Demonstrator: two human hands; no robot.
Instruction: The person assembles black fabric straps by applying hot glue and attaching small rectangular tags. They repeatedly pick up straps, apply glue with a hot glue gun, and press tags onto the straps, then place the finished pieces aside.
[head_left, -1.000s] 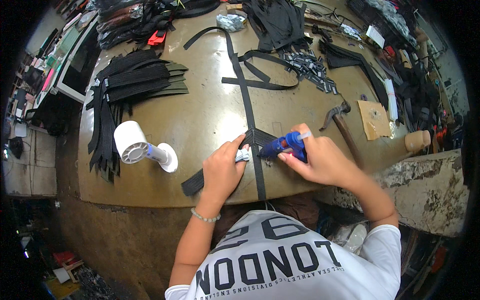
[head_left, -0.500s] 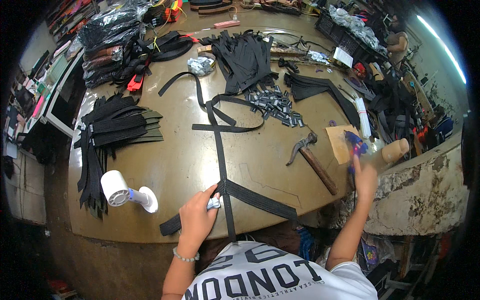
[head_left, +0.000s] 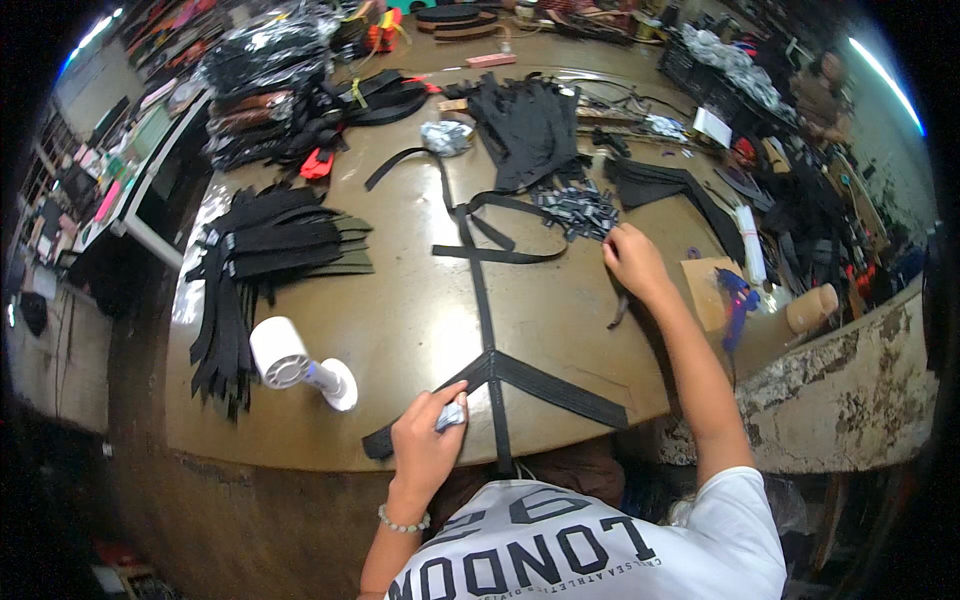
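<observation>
My left hand (head_left: 428, 440) rests on the black strap band (head_left: 565, 390), fingertips close to where its two arms meet in a V. A small pale grey-white piece (head_left: 451, 414) is tucked in this hand. A long narrow black strap (head_left: 484, 310) crosses the V and runs up the table, looping near its middle. My right hand (head_left: 637, 262) is at the near right edge of a heap of small dark buckle-like pieces (head_left: 575, 208), fingers curled together; what they pinch is hidden. Under my right forearm lies a hammer (head_left: 619, 314), mostly covered.
A white handheld fan (head_left: 280, 352) stands at left by a heap of black straps (head_left: 270, 240). More black straps (head_left: 525, 130) lie at the back. On the right are a blue glue gun (head_left: 738, 300), brown paper (head_left: 704, 290) and a cardboard tube (head_left: 812, 308). Another person (head_left: 820, 95) is at far right.
My right hand has left the glue gun and moved left and away from me to the heap of small pieces. My left hand stays on the strap band. The whole view has shifted slightly.
</observation>
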